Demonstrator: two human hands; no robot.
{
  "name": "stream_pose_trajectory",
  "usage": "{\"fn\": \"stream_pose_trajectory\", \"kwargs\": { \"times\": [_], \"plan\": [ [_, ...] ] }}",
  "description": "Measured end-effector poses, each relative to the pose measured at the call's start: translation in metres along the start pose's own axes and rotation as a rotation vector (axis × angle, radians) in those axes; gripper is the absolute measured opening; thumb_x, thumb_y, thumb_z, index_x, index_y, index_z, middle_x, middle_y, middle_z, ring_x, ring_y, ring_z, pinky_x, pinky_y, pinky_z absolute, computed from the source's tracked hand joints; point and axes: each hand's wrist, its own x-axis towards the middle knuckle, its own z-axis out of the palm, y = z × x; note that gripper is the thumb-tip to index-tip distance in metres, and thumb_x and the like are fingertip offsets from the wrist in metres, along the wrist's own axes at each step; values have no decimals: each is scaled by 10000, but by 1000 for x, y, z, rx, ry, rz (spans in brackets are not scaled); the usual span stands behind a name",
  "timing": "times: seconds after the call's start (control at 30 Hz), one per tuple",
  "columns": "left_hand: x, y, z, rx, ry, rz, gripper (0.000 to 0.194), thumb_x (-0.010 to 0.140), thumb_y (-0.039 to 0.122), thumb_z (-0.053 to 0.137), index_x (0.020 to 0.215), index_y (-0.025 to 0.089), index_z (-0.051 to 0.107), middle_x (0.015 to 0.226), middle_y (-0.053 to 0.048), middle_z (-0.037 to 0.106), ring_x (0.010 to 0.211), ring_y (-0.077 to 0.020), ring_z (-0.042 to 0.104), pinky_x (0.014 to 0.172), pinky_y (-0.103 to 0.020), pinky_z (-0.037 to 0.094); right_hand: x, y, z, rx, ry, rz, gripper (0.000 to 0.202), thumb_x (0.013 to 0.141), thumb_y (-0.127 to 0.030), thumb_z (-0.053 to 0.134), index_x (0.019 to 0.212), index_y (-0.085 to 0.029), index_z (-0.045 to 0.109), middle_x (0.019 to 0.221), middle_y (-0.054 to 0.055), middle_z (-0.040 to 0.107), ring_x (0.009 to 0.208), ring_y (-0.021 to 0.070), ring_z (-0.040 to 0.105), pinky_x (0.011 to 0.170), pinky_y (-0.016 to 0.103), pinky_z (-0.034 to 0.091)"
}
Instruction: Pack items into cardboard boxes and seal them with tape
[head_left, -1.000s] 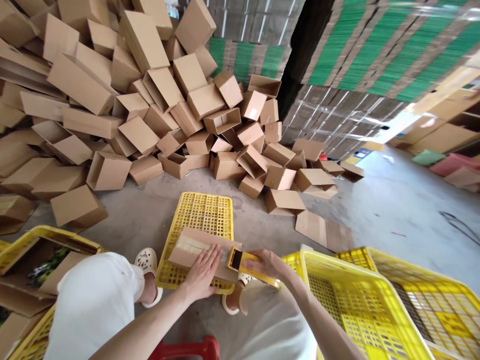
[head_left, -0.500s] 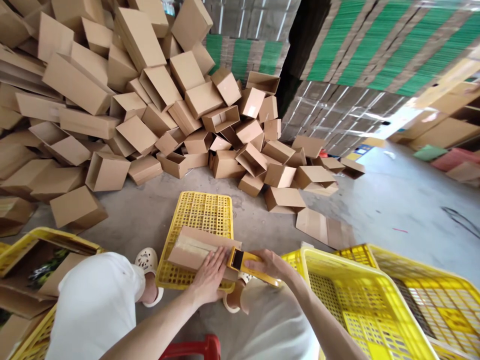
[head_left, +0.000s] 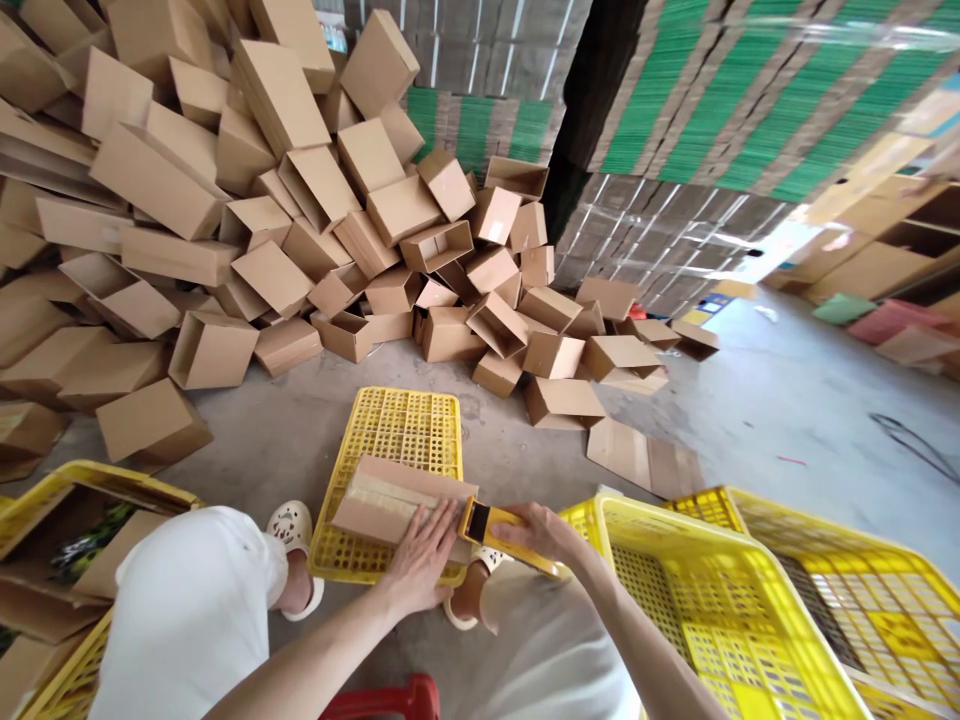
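Note:
A closed brown cardboard box [head_left: 375, 505] with a pale strip along its top lies slantwise on an upturned yellow plastic crate [head_left: 401, 420] between my feet. My left hand [head_left: 421, 550] rests flat on the box's right part, fingers stretched out. My right hand [head_left: 536, 530] is wrapped round a long yellow stapler-like tool [head_left: 499, 525]. Its black front end touches or nearly touches the right end of the box, close to my left fingertips. The contact itself is hidden.
Empty open cardboard boxes [head_left: 300, 220] are heaped ahead and to the left. Deep yellow crates [head_left: 697, 570] stand at my right; another yellow crate [head_left: 112, 470] with cartons is at my left. Bundled cardboard stacks [head_left: 675, 110] rise behind. A red stool [head_left: 397, 695] shows below.
The view has shifted slightly. My hands, the box and the yellow tool keep nearly the same positions relative to one another.

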Motion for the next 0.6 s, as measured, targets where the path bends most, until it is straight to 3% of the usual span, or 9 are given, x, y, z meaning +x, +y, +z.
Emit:
{"fn": "stream_pose_trajectory", "kwargs": {
  "times": [0.13,0.4,0.6],
  "plan": [
    [1,-1,0,9,-4,2,1184,909,632,673,1735,166,-36,1808,-156,-20,1680,-349,-12,1348,-636,85,0,-1,-2,20,-26,31,593,911,-701,653,1124,-168,801,810,56,738,718,216,656,628,294,516],
    [-1,-3,0,11,11,13,1138,923,616,683,1738,164,30,1808,-160,7,1682,-341,16,1352,-606,113,-4,11,-10,-23,-2,11,536,894,-648,708,1161,-194,804,777,40,740,728,226,674,626,291,501],
    [2,-1,0,5,-24,0,1127,884,577,739,1739,248,84,1809,-148,-34,1678,-379,18,1336,-663,84,2,12,-11,-64,-18,7,510,881,-671,714,1009,-189,820,744,32,720,685,205,643,609,288,487]
  ]
}}
